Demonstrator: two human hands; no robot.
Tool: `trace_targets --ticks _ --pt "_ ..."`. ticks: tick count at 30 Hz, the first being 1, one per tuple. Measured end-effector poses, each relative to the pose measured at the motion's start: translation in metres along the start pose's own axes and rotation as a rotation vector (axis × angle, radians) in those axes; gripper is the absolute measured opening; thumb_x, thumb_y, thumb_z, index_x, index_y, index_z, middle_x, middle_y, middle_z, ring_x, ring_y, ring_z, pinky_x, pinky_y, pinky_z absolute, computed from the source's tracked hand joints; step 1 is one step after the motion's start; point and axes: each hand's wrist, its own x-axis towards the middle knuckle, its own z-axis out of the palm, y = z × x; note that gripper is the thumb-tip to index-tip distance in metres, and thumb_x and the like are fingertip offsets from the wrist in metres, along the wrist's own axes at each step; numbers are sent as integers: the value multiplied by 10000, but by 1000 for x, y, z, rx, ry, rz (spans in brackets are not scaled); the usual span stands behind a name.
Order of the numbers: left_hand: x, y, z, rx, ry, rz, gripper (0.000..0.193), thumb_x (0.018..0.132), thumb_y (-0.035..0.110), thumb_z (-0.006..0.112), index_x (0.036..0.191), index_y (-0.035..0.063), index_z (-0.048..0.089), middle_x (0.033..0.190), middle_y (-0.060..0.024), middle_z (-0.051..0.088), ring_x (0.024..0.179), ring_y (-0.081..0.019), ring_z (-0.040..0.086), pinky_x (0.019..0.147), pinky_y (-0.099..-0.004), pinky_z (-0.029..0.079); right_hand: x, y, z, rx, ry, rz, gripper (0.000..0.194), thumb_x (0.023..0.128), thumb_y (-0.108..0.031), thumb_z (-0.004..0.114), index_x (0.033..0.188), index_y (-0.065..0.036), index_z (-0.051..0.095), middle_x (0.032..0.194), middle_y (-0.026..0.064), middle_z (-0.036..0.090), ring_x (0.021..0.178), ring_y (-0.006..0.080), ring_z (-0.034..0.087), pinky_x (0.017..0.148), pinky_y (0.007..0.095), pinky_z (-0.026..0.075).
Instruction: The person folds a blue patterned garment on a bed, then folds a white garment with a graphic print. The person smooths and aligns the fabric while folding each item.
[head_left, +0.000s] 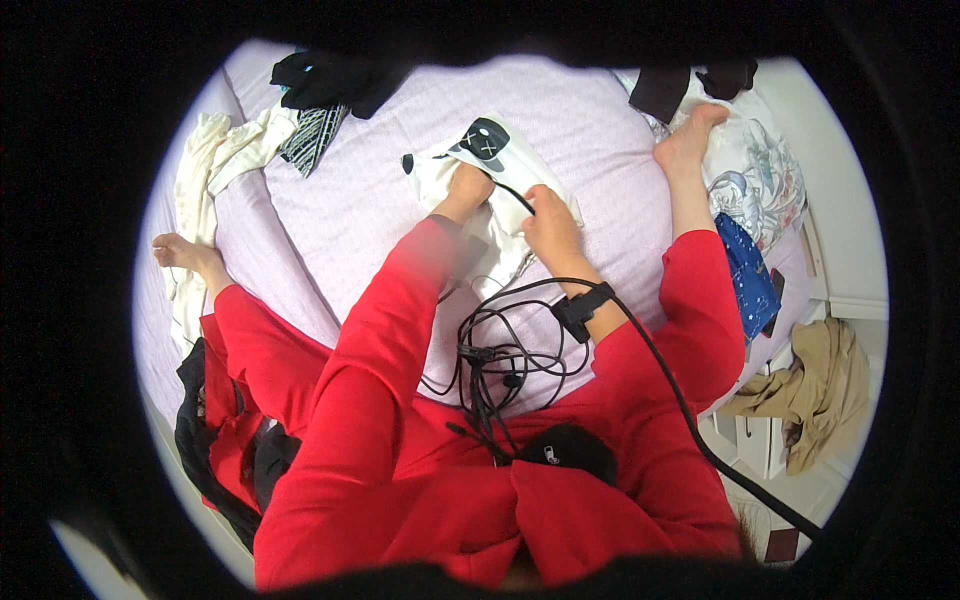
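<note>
A white cloth item with a black and grey cartoon print (536, 174) lies bunched on the pale lilac bedsheet (600, 142), its exact kind unclear. At its left part is my left hand (471, 186), fingers partly hidden in the white fabric. On the right, my right hand (551, 225) pinches the item's edge beside a narrow black strip (514, 196), which runs between the two hands. A black strapped device (581, 311) sits on my right wrist. Nearer my lap, a tangle of black cables (487, 352) rests on the sheet.
Dark clothing (337, 79) and a cream garment (196, 172) lie at the upper left. Toward the right are a patterned white fabric (757, 165), a blue star-print cloth (746, 277) and a khaki garment (825, 382). A thick black cable (694, 435) crosses my right arm.
</note>
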Motion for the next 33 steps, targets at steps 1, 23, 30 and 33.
trace_targets --ticks 1,23,30,33 --pt "1 2 1 100 41 -2 315 843 148 477 1094 -21 564 1082 -213 612 1004 -351 582 788 -393 469 -4 6 -5 -62 6 58 272 710 -26 573 976 -53 522 954 145 589 906 338 563 781 420 457" --pt "-67 -26 10 176 -552 381 283 779 206 568 991 28 624 984 -176 636 923 -334 600 790 -375 473 -38 -21 -13 -37 -39 -175 142 741 -89 557 852 -48 479 762 163 594 704 369 596 619 455 485" --pt "-77 -51 11 418 -641 233 267 723 211 626 924 37 646 925 -173 647 873 -343 613 753 -383 486 -48 -22 -8 86 -340 -272 152 755 -94 523 900 -62 492 779 189 606 747 395 591 639 487 451" --pt "-72 -30 5 81 -410 415 246 735 180 625 942 51 649 935 -190 640 868 -370 601 772 -388 473 -49 -9 -6 -42 -328 -114 187 756 -95 516 941 -83 492 795 182 622 760 389 602 653 499 453"
